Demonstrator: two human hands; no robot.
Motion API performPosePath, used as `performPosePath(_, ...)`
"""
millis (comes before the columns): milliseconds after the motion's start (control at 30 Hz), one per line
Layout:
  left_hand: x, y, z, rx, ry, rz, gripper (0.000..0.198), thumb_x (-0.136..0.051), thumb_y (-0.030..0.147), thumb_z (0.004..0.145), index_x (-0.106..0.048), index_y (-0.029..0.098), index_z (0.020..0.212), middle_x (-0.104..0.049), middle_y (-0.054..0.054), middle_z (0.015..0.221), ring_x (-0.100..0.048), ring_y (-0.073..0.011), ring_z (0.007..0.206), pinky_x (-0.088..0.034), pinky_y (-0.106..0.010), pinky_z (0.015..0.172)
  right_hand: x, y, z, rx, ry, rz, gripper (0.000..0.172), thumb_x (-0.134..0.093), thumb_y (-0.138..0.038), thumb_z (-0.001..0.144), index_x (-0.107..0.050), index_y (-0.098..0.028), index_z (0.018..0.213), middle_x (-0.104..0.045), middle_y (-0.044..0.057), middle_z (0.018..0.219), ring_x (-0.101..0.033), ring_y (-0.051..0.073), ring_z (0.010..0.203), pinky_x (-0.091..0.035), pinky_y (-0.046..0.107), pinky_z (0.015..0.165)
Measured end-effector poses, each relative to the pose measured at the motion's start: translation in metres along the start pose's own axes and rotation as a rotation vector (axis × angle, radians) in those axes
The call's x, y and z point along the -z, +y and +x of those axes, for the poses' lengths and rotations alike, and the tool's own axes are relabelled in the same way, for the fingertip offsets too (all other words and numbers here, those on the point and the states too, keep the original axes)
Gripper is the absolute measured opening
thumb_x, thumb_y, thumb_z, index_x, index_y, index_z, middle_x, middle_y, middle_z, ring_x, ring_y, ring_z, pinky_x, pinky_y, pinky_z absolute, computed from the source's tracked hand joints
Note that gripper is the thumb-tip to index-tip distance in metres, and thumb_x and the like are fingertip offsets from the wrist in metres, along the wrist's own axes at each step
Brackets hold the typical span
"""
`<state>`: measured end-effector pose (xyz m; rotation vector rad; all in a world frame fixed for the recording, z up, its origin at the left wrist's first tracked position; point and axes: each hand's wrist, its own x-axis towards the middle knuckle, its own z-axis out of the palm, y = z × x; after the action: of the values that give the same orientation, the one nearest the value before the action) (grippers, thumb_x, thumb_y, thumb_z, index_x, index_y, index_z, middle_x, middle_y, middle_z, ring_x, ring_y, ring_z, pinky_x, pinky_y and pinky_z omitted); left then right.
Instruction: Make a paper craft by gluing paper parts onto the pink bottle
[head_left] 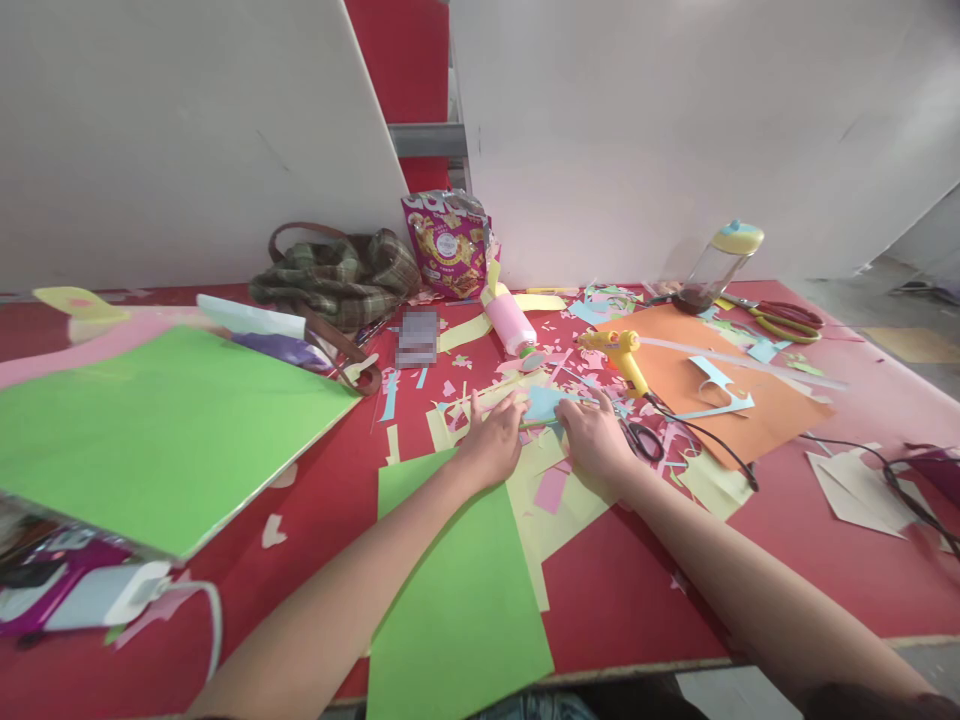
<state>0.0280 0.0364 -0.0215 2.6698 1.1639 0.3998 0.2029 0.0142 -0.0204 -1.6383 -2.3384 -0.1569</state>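
Both of my hands are close together over the paper scraps in the middle of the table. A thin green strip of paper (537, 423) spans the gap between them. My left hand (495, 437) pinches its left end, fingers closed. At the other end, the closed fingers of my right hand (595, 437) hold it too. Just beyond the strip lies a piece of light blue paper (546, 402). Under my left forearm rests a green paper sheet (457, 590), and pale yellow paper (577, 512) lies beneath my hands. Scissors (645, 441) sit beside my right hand, partly hidden.
A yellow glue gun (622, 357) with a black cord stands right of centre on orange paper (757, 400). Behind are a pink bottle (510, 322), a snack bag (450, 245), a plaid bag (345, 275) and a glass bottle (716, 270). Green sheets (165, 430) fill the left.
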Motion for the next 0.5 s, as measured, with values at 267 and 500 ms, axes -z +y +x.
performPosePath(267, -0.0002, -0.0006, -0.0016, 0.001, 0.056, -0.049, 0.042, -0.027, 0.007, 0.075, -0.026, 0.015, 0.116, -0.041, -0.011, 0.124, -0.023, -0.0219, 0.121, 0.002, -0.06, 0.095, 0.0058, 0.001, -0.0008, -0.099, 0.187, -0.025, 0.021, -0.032, -0.003, 0.072, -0.046, -0.019, 0.072, -0.056, 0.001, 0.067, -0.05, 0.016, 0.071, -0.011, 0.042, 0.092)
performPosePath(500, 0.0035, -0.0006, -0.0037, 0.006, 0.245, 0.016, 0.03, -0.029, 0.017, 0.081, -0.036, 0.015, 0.109, -0.051, -0.008, 0.112, -0.033, -0.0211, 0.115, -0.009, -0.05, 0.098, 0.0099, 0.0018, 0.0001, -0.124, 0.246, 0.035, 0.019, -0.033, -0.01, 0.079, -0.049, -0.02, 0.077, -0.06, 0.001, 0.077, -0.052, 0.014, 0.076, -0.01, 0.039, 0.093)
